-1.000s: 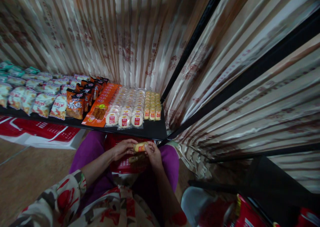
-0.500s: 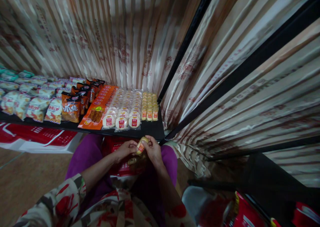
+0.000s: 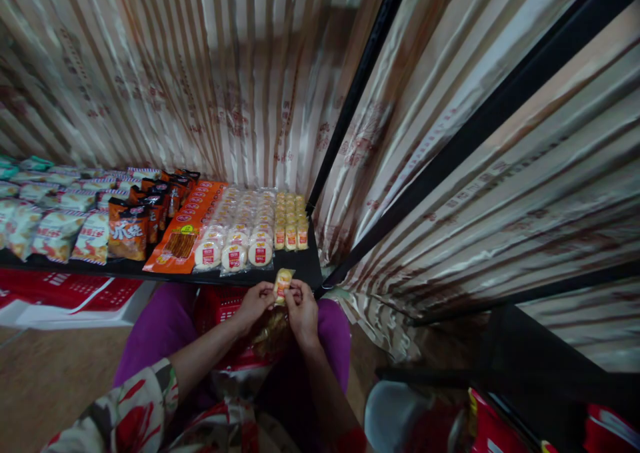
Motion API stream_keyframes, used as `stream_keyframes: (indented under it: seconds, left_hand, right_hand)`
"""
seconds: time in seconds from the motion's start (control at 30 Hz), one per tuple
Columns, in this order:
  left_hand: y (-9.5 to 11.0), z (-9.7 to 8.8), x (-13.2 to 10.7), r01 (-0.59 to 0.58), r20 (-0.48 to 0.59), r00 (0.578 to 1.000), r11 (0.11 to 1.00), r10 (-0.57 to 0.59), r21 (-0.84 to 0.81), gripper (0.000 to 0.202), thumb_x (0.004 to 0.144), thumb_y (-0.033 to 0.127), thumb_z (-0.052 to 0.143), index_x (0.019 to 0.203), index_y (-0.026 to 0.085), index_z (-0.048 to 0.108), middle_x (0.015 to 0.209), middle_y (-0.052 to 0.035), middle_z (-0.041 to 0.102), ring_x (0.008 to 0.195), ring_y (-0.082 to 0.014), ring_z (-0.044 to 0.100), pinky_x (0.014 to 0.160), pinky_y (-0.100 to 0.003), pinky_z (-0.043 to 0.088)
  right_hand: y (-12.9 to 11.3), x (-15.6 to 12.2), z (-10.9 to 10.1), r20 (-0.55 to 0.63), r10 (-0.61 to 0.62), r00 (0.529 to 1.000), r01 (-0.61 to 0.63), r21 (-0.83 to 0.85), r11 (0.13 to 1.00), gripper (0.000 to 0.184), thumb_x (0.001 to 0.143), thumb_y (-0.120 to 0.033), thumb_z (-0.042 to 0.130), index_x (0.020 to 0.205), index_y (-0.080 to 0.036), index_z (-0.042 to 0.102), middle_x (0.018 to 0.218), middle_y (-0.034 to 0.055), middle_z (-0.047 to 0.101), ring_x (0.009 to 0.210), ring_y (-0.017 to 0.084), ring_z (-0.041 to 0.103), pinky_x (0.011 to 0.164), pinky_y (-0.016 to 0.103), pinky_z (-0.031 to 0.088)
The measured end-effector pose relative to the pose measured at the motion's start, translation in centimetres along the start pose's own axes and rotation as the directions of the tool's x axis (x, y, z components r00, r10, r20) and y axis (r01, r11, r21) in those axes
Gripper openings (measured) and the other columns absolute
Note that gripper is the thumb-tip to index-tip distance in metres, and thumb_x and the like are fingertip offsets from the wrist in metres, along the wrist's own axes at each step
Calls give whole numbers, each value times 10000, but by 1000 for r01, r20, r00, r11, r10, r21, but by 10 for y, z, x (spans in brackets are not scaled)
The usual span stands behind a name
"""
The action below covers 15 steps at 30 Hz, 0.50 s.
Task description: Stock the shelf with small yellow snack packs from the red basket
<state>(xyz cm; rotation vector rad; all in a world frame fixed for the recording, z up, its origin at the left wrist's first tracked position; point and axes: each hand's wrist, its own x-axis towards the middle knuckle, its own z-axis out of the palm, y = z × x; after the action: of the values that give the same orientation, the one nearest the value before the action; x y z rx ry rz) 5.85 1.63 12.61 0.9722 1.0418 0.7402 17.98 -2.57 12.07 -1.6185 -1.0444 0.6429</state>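
Note:
Between my two hands is a small yellow wrapped snack [image 3: 283, 285] with a red label, held upright just in front of the shelf edge. My left hand [image 3: 257, 302] pinches its left side, and my right hand [image 3: 302, 308] grips it from the right. Below them, in my lap, sits a red basket [image 3: 220, 306] with more yellow packets [image 3: 270, 330] inside, partly hidden by my arms. Matching yellow snacks [image 3: 291, 223] stand in short rows on the black shelf [image 3: 295, 270], near its right end.
Left of those rows lie round white wrapped crackers [image 3: 235, 256], a flat orange packet [image 3: 177, 243], brown-orange bags [image 3: 127, 230] and white bags [image 3: 60, 233]. Black posts [image 3: 360, 96] and striped curtains [image 3: 250, 73] close off the back and right. Red packages [image 3: 493, 420] stand at lower right.
The yellow snack has been turned more upright, its label facing up between my fingers. The view has shifted slightly, so the shelf sits a bit lower and further left.

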Motion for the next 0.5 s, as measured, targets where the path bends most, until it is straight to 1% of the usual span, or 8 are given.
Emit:
stream_keyframes:
  seconds: [0.1,0.17,0.3,0.4,0.5]
  left_hand:
    - [2,5,6,-40,-31,999,993,44,112,159,612,223,642,744,144,599,569,41,535,522,-87,450,543,-213,352]
    - [5,8,11,-75,-47,995,979,86,187,112,612,175,608,719,143,611,548,49,509,518,-86,428,547,-211,342]
    - [11,12,19,-140,-58,984,940,166,310,129,624,146,574,735,142,641,553,45,503,544,-97,430,568,-214,346]
    - [14,16,25,-150,-46,983,924,177,351,113,642,142,568,728,145,642,528,49,493,536,-101,432,560,-213,343]
    - [15,21,31,-122,-61,987,943,148,308,99,668,144,564,741,149,631,518,53,492,514,-96,437,540,-207,345]
  right_hand:
    - [-4,4,-2,-31,-40,999,38,-45,998,221,762,-299,515,932,-188,603,923,66,614,714,151,592,645,273,497]
    - [-7,7,-2,-45,-57,997,53,-81,995,237,776,-299,492,949,-184,604,942,75,606,737,158,592,654,278,498]
    - [-10,11,-1,-69,-80,994,70,-131,989,283,792,-297,462,1010,-173,593,990,92,588,816,173,593,704,293,504]
    - [-11,14,-1,-78,-107,991,95,-139,986,312,801,-284,440,1051,-168,585,1017,103,583,861,179,592,758,309,501]
    - [-8,18,0,-82,-125,989,115,-125,986,336,793,-258,433,1087,-176,576,1043,104,584,882,176,595,785,309,498]
